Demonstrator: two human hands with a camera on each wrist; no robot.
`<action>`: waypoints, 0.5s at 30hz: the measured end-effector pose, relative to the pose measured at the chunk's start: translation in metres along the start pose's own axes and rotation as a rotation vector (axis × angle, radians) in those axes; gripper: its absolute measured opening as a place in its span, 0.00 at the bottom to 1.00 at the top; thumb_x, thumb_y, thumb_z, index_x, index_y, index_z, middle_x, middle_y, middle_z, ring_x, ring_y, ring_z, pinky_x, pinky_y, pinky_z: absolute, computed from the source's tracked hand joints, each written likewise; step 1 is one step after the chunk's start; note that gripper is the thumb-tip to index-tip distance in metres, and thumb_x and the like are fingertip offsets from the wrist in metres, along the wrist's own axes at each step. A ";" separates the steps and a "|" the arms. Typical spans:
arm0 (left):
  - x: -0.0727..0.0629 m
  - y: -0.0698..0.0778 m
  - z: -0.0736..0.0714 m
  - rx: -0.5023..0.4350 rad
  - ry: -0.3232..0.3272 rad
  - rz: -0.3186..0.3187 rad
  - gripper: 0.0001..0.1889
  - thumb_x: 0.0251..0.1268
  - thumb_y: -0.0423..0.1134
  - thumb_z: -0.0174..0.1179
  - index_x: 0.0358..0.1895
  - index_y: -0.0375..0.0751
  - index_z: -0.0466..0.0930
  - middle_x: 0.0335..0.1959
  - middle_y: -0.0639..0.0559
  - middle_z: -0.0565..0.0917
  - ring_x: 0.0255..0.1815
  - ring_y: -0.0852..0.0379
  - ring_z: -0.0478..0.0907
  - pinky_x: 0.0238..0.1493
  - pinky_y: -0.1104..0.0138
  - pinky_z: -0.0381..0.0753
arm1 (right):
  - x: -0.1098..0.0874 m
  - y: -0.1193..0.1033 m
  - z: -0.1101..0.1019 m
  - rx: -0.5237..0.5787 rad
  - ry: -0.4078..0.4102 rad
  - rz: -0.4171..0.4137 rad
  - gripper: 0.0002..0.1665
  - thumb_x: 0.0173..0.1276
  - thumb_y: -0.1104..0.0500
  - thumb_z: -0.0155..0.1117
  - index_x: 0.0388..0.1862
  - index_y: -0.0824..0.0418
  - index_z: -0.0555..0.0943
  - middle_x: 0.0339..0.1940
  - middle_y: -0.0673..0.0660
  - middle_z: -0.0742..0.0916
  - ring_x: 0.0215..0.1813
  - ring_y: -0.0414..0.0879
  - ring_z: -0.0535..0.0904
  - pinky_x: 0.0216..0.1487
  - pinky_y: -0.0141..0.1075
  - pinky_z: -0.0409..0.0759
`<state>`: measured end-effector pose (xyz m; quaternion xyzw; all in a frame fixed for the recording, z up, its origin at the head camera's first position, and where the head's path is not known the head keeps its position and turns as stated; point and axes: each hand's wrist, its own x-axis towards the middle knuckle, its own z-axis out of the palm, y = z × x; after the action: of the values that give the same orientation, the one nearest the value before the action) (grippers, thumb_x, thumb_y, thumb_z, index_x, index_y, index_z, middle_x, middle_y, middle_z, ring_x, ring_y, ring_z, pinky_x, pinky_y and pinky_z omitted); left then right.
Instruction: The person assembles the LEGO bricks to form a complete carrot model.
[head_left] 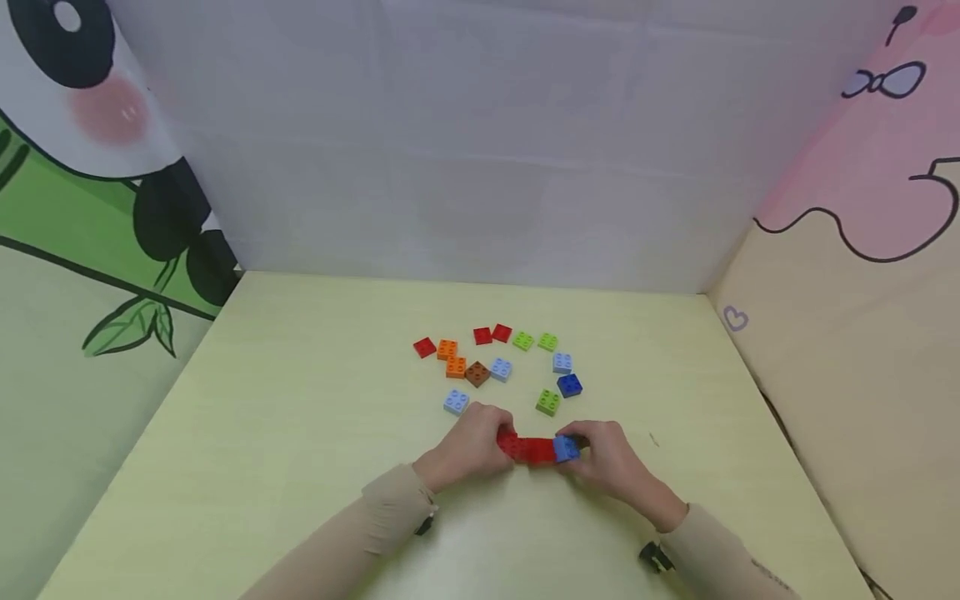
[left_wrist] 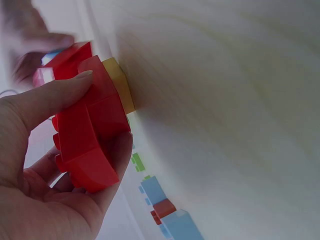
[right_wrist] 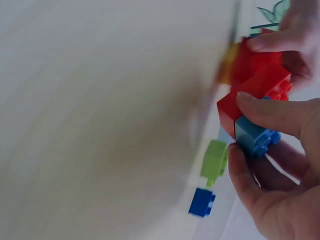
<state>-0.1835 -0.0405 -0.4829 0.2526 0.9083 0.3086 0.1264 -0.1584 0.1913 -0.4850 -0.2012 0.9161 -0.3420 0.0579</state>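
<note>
Both hands hold a row of joined toy building bricks, low over the near part of the table. My left hand [head_left: 474, 440] grips the left end of the red bricks [head_left: 537, 451], thumb on one face and fingers behind. A blue brick [head_left: 566, 448] forms the right end, pinched between thumb and fingers of my right hand [head_left: 613, 460]. Under the red bricks, a yellow brick [left_wrist: 119, 86] shows on the table side in the left wrist view. The right wrist view shows the studs of the blue brick [right_wrist: 254, 136] pointing away from the thumb.
Loose bricks lie beyond the hands on the pale table [head_left: 262, 417]: a light blue one [head_left: 456, 402] nearest the left hand, a green one [head_left: 548, 402], a dark blue one [head_left: 570, 385], a brown one [head_left: 477, 373], plus several others. A white wall [head_left: 480, 167] closes the back.
</note>
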 end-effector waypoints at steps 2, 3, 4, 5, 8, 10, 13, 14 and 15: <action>0.000 0.001 -0.003 0.017 0.019 -0.004 0.10 0.44 0.35 0.72 0.30 0.48 0.81 0.24 0.62 0.75 0.33 0.59 0.69 0.31 0.69 0.72 | 0.001 -0.004 -0.004 -0.040 0.014 -0.045 0.18 0.47 0.65 0.79 0.40 0.60 0.86 0.35 0.49 0.86 0.34 0.41 0.80 0.38 0.37 0.81; 0.000 0.001 -0.004 0.029 0.032 -0.006 0.10 0.44 0.35 0.72 0.30 0.47 0.81 0.24 0.62 0.75 0.33 0.59 0.69 0.30 0.69 0.71 | 0.002 -0.006 -0.005 -0.058 0.019 -0.050 0.18 0.48 0.65 0.78 0.40 0.60 0.86 0.35 0.49 0.86 0.34 0.41 0.79 0.37 0.37 0.80; 0.000 0.002 -0.005 0.038 0.038 0.000 0.10 0.43 0.35 0.72 0.30 0.47 0.81 0.24 0.62 0.75 0.32 0.59 0.70 0.30 0.69 0.72 | 0.003 -0.008 -0.006 -0.067 0.018 -0.053 0.18 0.48 0.64 0.79 0.40 0.60 0.86 0.35 0.49 0.86 0.33 0.40 0.79 0.37 0.36 0.80; 0.001 0.002 -0.006 0.045 0.043 0.009 0.10 0.43 0.35 0.72 0.30 0.47 0.81 0.24 0.62 0.75 0.32 0.58 0.70 0.30 0.69 0.71 | 0.003 -0.009 -0.007 -0.080 0.016 -0.055 0.18 0.48 0.64 0.79 0.40 0.59 0.86 0.35 0.48 0.86 0.33 0.40 0.78 0.36 0.36 0.79; 0.001 0.001 -0.006 0.060 0.048 0.017 0.10 0.43 0.35 0.72 0.29 0.48 0.81 0.23 0.62 0.75 0.32 0.58 0.69 0.31 0.69 0.71 | 0.003 -0.010 -0.006 -0.112 0.005 -0.034 0.18 0.48 0.62 0.79 0.40 0.58 0.87 0.35 0.47 0.86 0.32 0.39 0.77 0.35 0.33 0.79; 0.000 0.001 -0.005 0.060 0.044 0.020 0.09 0.43 0.35 0.72 0.29 0.48 0.81 0.23 0.62 0.75 0.32 0.58 0.70 0.31 0.69 0.71 | 0.003 -0.011 -0.005 -0.124 -0.002 -0.028 0.18 0.48 0.62 0.79 0.41 0.58 0.87 0.35 0.48 0.86 0.32 0.39 0.77 0.34 0.33 0.79; -0.001 0.000 -0.002 0.048 0.036 0.011 0.10 0.44 0.36 0.72 0.30 0.48 0.81 0.24 0.63 0.75 0.33 0.58 0.69 0.32 0.69 0.71 | 0.003 -0.013 -0.005 -0.147 -0.015 -0.022 0.19 0.48 0.61 0.79 0.42 0.57 0.87 0.36 0.48 0.85 0.32 0.39 0.76 0.33 0.32 0.78; -0.001 0.000 -0.001 0.041 0.031 0.006 0.10 0.44 0.35 0.72 0.30 0.48 0.81 0.24 0.62 0.75 0.33 0.58 0.69 0.32 0.69 0.71 | 0.004 -0.014 -0.005 -0.157 -0.024 -0.024 0.20 0.48 0.62 0.78 0.43 0.57 0.86 0.36 0.48 0.85 0.33 0.39 0.77 0.33 0.32 0.77; -0.002 0.000 0.000 0.036 0.027 0.002 0.10 0.44 0.35 0.72 0.30 0.48 0.81 0.24 0.62 0.75 0.33 0.59 0.70 0.32 0.69 0.71 | 0.004 -0.016 -0.005 -0.169 -0.033 -0.027 0.20 0.49 0.61 0.78 0.44 0.58 0.86 0.37 0.49 0.85 0.33 0.39 0.77 0.34 0.32 0.77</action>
<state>-0.1818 -0.0417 -0.4826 0.2516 0.9151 0.2957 0.1092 -0.1580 0.1813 -0.4710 -0.2231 0.9379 -0.2606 0.0512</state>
